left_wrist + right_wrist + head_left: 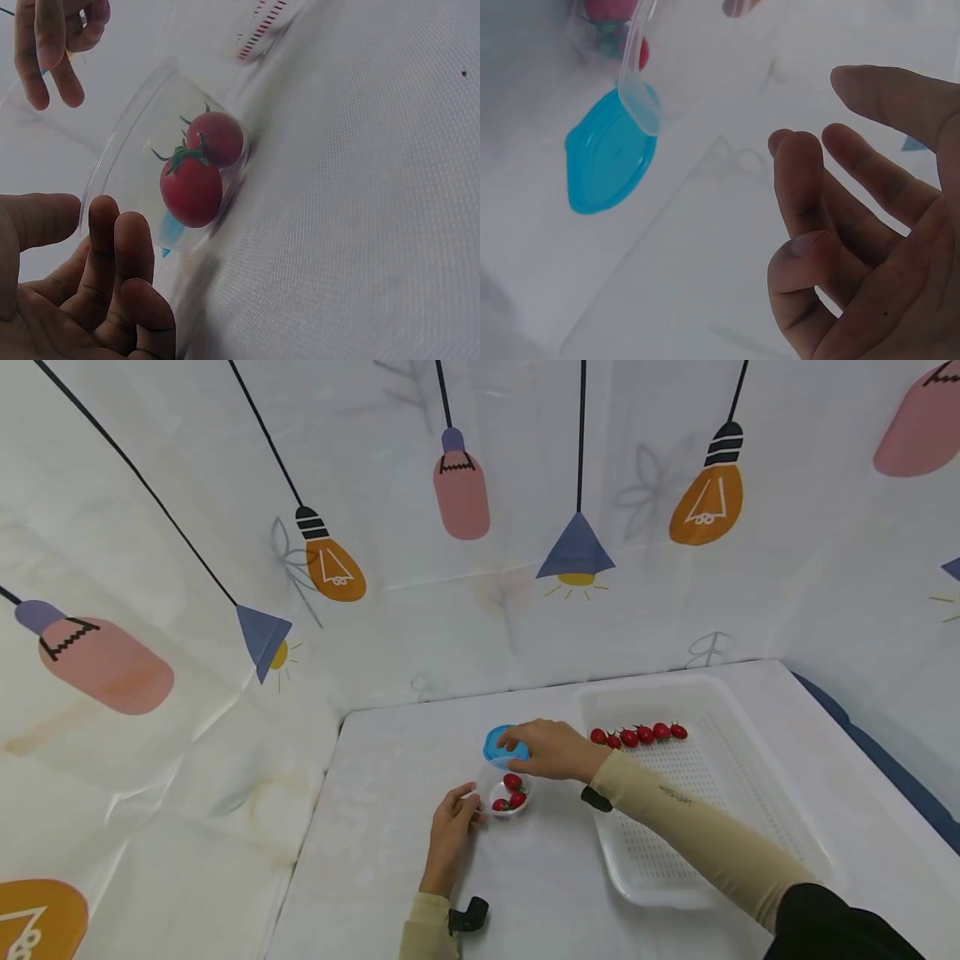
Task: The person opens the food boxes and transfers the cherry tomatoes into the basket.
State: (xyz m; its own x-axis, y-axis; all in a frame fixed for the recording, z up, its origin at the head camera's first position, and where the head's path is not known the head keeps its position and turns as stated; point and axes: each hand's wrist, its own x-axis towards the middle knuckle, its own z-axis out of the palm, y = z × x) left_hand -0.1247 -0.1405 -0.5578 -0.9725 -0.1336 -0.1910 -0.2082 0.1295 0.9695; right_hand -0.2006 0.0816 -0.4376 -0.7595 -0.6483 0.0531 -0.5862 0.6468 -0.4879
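A clear round plastic container (496,792) stands on the table with a few cherry tomatoes (517,799) inside. My left hand (450,828) is at its left side; in the left wrist view, thumb and fingertips pinch the rim (112,146). Above the container's far right side hovers my right hand (553,752), its fingers loosely bent. In the right wrist view, nothing lies between its fingers (799,180). Just behind the container, partly hidden by the right hand, lies a blue lid (495,743), flat on the table.
A large white perforated tray (750,852) takes up the right part of the table, under my right forearm. Several cherry tomatoes (646,735) form a row near its far end. A patterned white curtain (405,635) hangs behind the table and on the left.
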